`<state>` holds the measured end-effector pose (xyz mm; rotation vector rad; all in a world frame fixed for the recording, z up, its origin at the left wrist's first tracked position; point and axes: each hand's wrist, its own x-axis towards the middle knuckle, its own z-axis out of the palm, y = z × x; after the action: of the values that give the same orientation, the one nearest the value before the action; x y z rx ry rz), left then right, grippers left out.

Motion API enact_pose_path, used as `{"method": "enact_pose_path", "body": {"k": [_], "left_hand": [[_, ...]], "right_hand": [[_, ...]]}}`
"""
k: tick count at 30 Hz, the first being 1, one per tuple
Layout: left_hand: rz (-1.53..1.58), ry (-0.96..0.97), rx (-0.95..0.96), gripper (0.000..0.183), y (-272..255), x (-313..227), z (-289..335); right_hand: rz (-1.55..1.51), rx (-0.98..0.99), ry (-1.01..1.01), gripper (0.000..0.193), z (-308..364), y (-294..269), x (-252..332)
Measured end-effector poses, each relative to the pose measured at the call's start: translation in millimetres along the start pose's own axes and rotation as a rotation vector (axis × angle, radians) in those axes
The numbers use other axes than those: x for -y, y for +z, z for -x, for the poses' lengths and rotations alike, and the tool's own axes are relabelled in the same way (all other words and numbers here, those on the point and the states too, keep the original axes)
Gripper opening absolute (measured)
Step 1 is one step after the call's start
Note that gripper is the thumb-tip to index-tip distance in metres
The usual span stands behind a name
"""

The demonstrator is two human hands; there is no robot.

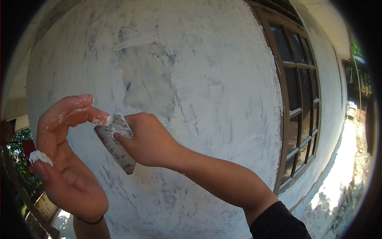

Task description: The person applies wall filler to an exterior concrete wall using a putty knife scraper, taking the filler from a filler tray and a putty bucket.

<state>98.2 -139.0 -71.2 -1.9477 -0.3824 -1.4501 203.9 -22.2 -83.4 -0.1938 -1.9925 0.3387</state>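
My right hand (147,137) is closed around a putty knife (126,162), in front of the wall (223,131). Its wide metal blade slants down to the right, with white putty (119,124) heaped near my right thumb. Most of the handle is hidden by my fingers. On the left, my left hand (67,159) is curved, thumb well apart from the fingers, with nothing in its palm. White putty clings to its thumb and fingertips. One left fingertip is at the blade's upper edge, beside the putty; whether it touches, I cannot tell.
The wall is patchy white and grey, with a bare grey patch (147,75) above my hands. To the right is a brown-framed window (300,107) with several panes. Sunlit ground (334,187) runs along the wall's foot at the far right. Greenery shows at the left edge.
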Motion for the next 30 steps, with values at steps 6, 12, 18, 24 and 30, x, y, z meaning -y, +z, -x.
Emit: {"method": "enact_pose_path", "body": {"k": [6, 12, 18, 24, 30], "left_hand": [[0.003, -0.070, -0.022, 0.063, 75, -33, 1], [-0.322, 0.035, 0.113, 0.058, 132, -88, 21], [-0.282, 0.061, 0.227, 0.050, 193, -94, 27], [-0.355, -0.081, 0.159, 0.053, 183, -86, 43], [-0.361, -0.123, 0.141, 0.056, 167, -75, 61]], "right_hand": [[0.009, 0.312, 0.337, 0.023, 58, -138, -28], [0.470, 0.555, 0.380, 0.026, 86, -272, -26], [0.702, 0.574, 0.431, 0.027, 70, -331, -33], [0.911, 0.208, -0.099, 0.017, 39, -277, -22], [1.305, -0.244, -0.685, 0.017, 46, -210, -93]]}}
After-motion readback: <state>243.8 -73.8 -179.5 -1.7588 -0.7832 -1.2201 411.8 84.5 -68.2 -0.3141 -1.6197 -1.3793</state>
